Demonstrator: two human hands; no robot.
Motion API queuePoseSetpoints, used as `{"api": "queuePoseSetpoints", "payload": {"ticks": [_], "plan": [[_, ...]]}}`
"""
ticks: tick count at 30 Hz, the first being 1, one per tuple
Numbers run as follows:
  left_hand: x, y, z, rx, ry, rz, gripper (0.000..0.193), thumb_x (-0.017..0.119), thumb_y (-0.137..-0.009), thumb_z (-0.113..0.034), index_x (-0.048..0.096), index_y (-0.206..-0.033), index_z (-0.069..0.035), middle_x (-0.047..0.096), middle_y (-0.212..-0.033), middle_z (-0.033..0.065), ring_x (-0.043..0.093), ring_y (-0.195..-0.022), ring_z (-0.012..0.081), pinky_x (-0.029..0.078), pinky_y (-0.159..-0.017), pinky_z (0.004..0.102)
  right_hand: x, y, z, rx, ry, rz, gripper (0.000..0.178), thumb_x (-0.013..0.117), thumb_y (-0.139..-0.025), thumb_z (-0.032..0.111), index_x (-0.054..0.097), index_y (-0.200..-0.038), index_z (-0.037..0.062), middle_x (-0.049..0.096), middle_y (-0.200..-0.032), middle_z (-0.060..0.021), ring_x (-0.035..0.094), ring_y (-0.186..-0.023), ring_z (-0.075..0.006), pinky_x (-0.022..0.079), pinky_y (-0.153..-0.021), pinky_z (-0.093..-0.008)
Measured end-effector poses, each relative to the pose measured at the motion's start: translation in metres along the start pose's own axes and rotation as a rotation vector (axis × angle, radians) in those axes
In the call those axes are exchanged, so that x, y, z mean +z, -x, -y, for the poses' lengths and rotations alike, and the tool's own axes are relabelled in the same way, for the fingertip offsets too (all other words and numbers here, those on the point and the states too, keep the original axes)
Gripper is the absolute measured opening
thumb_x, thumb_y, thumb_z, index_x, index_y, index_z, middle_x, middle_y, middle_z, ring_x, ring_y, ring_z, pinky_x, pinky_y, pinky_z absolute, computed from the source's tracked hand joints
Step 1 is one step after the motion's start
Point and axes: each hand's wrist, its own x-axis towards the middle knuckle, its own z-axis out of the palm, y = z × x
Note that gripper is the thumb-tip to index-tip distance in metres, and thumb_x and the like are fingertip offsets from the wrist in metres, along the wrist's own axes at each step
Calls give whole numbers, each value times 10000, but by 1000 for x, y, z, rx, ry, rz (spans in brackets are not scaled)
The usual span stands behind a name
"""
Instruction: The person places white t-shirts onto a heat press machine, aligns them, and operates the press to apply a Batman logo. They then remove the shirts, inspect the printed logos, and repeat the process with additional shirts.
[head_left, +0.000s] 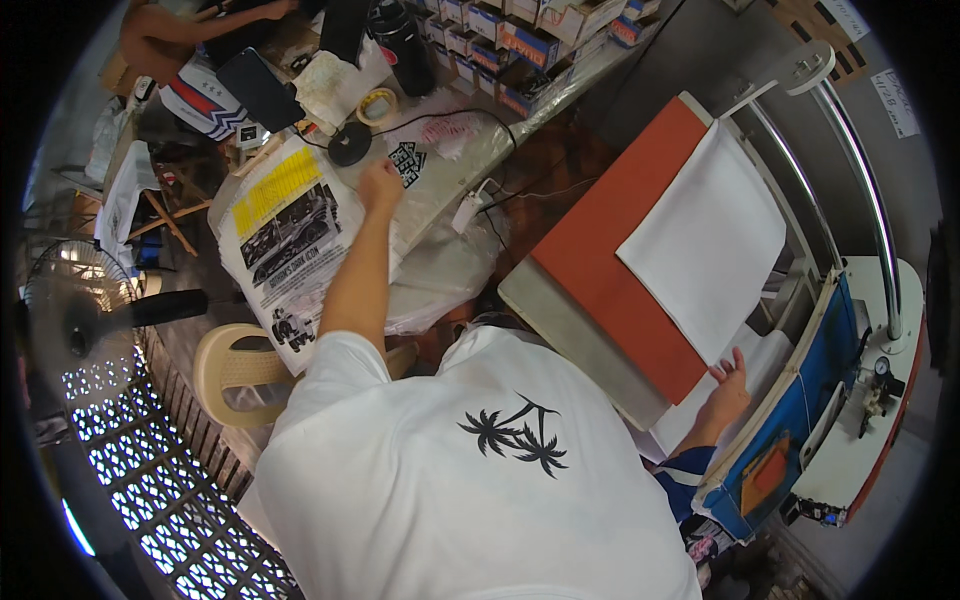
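My left arm reaches over the table to the far left. My left hand (pixel 381 186) is closed at the left edge of a small black-and-white printed piece (pixel 408 163), its fingertips partly hidden. Printed sheets (pixel 290 240) with yellow and black pictures lie beside that forearm. At the right, my right hand (pixel 729 390) has its fingers spread, empty, by the lower corner of a white sheet (pixel 705 240). That sheet lies on an orange-red pad (pixel 610 265) on the press. Dark blue cloth covers part of the arm behind this hand.
A press with chrome bars (pixel 870 190) and a gauge (pixel 882 367) stands at the right. Tape (pixel 377 106), a black flask (pixel 400 50) and stacked boxes (pixel 520 50) are on the far table. A beige chair (pixel 235 375), a fan (pixel 80 310) and another person's arm (pixel 215 28) are left.
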Motion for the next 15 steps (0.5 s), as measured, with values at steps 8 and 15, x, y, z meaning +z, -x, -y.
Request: {"api": "queuePoseSetpoints", "payload": {"ticks": [8, 15], "plan": [[33, -43, 25, -116, -35, 98, 306, 741, -846, -291, 714, -1139, -205, 630, -1166, 61, 600, -1148, 268, 405, -991, 477, 55, 90, 27, -101, 164, 412, 378, 542, -1020, 161, 704, -746, -44, 670, -794, -81, 594, -643, -140, 451, -598, -252], [15, -41, 8, -160, 38, 81, 296, 799, -797, -225, 704, -1068, -154, 688, -1100, 47, 651, -1061, 235, 454, -939, 433, 64, 116, 33, -193, 150, 551, 444, 569, -1016, 156, 665, -640, -59, 667, -756, -91, 608, -664, -155, 455, -599, -285]]}}
